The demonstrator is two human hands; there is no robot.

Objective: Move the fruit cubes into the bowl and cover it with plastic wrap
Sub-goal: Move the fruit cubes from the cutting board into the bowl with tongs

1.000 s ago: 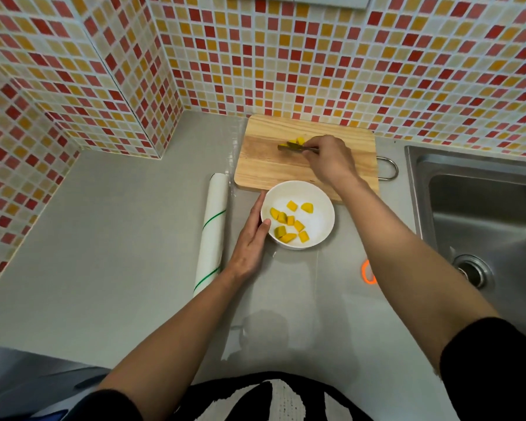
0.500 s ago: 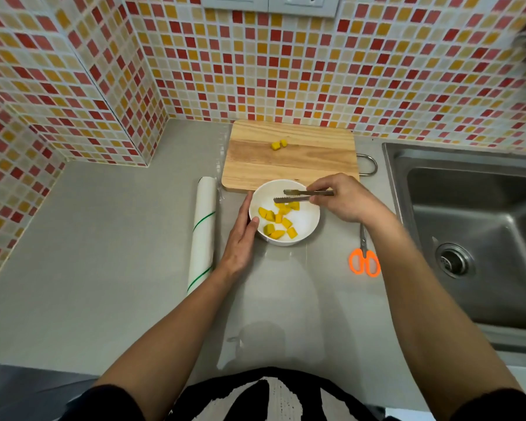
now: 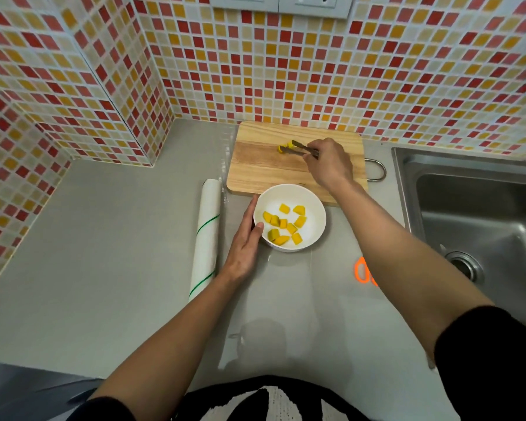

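Observation:
A white bowl (image 3: 315, 214) with several yellow fruit cubes (image 3: 286, 223) stands on the grey counter just in front of the wooden cutting board (image 3: 264, 168). My left hand (image 3: 244, 244) rests flat against the bowl's left side, fingers together. My right hand (image 3: 328, 162) is over the board, holding metal tongs (image 3: 301, 148) whose tips are at the last yellow cubes (image 3: 285, 147) on the board. A roll of plastic wrap (image 3: 206, 235) lies left of the bowl, with a clear sheet pulled out under the bowl.
Orange-handled scissors (image 3: 362, 270) lie right of the bowl, partly hidden by my right forearm. A steel sink (image 3: 480, 220) fills the right side. Tiled walls close off the back and left of the counter.
My right hand has moved the tongs from over the bowl back to the cutting board, reaching the remaining cubes. One more cube lies in the bowl. My left hand has stayed on the bowl.

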